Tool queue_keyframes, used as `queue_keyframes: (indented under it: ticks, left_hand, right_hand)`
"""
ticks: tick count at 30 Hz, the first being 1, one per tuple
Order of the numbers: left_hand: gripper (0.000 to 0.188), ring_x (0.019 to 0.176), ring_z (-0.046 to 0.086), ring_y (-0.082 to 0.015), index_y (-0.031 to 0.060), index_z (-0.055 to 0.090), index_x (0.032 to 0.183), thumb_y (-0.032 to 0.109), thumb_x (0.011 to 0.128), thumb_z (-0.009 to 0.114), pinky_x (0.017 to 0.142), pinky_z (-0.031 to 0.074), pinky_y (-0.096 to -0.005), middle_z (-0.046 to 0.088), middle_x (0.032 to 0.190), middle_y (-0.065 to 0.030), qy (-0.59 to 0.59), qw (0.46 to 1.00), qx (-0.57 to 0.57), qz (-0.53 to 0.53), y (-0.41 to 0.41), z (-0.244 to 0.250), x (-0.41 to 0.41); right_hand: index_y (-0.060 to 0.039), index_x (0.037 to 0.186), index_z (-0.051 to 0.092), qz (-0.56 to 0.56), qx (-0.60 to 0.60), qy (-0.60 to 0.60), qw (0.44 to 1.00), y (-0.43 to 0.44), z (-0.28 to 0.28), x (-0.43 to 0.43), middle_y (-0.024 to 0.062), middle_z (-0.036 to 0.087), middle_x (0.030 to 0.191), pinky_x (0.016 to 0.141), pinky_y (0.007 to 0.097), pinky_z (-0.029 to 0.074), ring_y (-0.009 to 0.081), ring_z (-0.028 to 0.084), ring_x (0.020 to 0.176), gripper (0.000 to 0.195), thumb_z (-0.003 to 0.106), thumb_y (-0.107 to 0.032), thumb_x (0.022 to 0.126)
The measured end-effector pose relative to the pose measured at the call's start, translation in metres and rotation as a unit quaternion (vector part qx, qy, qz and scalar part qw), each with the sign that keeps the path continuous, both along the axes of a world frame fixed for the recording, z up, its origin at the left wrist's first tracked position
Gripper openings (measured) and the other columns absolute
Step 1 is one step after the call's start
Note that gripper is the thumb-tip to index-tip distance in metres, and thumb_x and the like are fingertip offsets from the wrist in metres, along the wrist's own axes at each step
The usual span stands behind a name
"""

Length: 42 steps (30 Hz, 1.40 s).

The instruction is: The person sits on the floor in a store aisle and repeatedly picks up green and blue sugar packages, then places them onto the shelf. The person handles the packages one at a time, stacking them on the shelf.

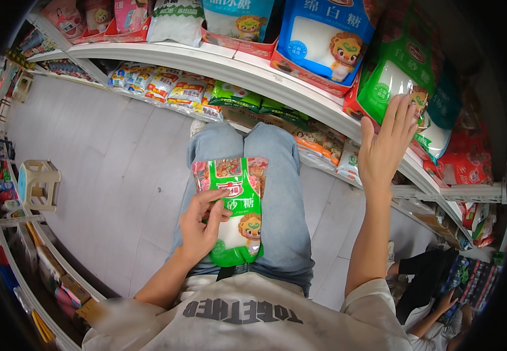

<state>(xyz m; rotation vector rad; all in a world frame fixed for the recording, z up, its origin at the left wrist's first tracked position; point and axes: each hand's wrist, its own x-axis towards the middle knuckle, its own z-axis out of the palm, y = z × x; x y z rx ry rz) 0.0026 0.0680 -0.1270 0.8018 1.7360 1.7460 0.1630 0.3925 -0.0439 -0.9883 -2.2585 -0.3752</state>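
On my lap lies a green plastic pouch of white granulated sugar (249,197) with a cartoon lion on its front. My left hand (203,223) rests over the pouch's left side, its thumb and loosely curled fingers in front of it rather than around it. At the right, my right hand (387,142) is held flat with fingers extended against the lower front of a similar green sugar pouch (405,72). That pouch stands in a red display carton (354,98) on the white shelf (253,66). My right palm faces away from view.
Left of the green pouches stands a blue sugar pouch (319,48). Bagged goods (183,90) fill the lower shelf before my knees. A plastic stool (38,184) is on the grey floor to the left. Another person (429,302) sits or crouches at lower right, holding a phone.
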Motion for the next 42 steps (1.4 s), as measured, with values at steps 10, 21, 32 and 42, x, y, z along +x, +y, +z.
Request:
queue_keyframes:
  ticks: [10,21,32,42]
  left_hand:
    - [0.03,0.11,0.063,-0.0158,-0.0022,0.053,0.131,0.002,0.102,0.062,0.097,0.053,-0.0311,0.063,0.125,-0.0123,0.02,0.994,-0.033,0.1,-0.021,0.007,-0.02]
    - [0.029,0.071,0.056,-0.0065,-0.004,0.061,0.108,0.024,0.104,0.067,0.065,0.048,-0.0257,0.066,0.079,-0.0026,-0.021,0.973,-0.227,-0.024,-0.009,0.017,-0.041]
    - [0.025,0.078,0.056,-0.003,0.0049,0.049,0.103,0.028,0.11,0.056,0.069,0.048,-0.0225,0.066,0.089,-0.0031,-0.159,0.987,-0.033,-0.011,-0.002,0.003,-0.026]
    - [0.023,0.078,0.058,-0.0023,0.0073,0.049,0.104,0.028,0.11,0.057,0.069,0.05,-0.0209,0.066,0.092,-0.0021,-0.317,0.948,0.004,0.019,0.011,0.033,-0.024]
  right_hand:
    - [0.0076,0.15,0.046,0.202,-0.377,0.06,0.902,-0.157,-0.06,0.0,0.0275,0.038,0.161,0.124,0.0531,0.026,0.0433,0.035,0.151,0.061,0.067,-0.02,0.1]
    - [0.0081,0.151,0.044,0.18,-0.359,0.068,0.913,-0.179,-0.08,-0.024,0.0278,0.042,0.158,0.119,0.0502,0.035,0.0441,0.042,0.146,0.059,0.064,-0.016,0.101]
    - [0.007,0.148,0.048,0.182,-0.407,0.107,0.889,-0.176,-0.082,-0.021,0.0251,0.042,0.159,0.121,0.049,0.033,0.0413,0.039,0.149,0.052,0.059,-0.02,0.105]
    - [0.0037,0.13,0.062,0.178,-0.759,0.34,0.526,-0.197,-0.038,-0.027,0.0065,0.072,0.116,0.086,0.0258,0.054,0.0097,0.067,0.097,0.035,0.058,-0.024,0.109]
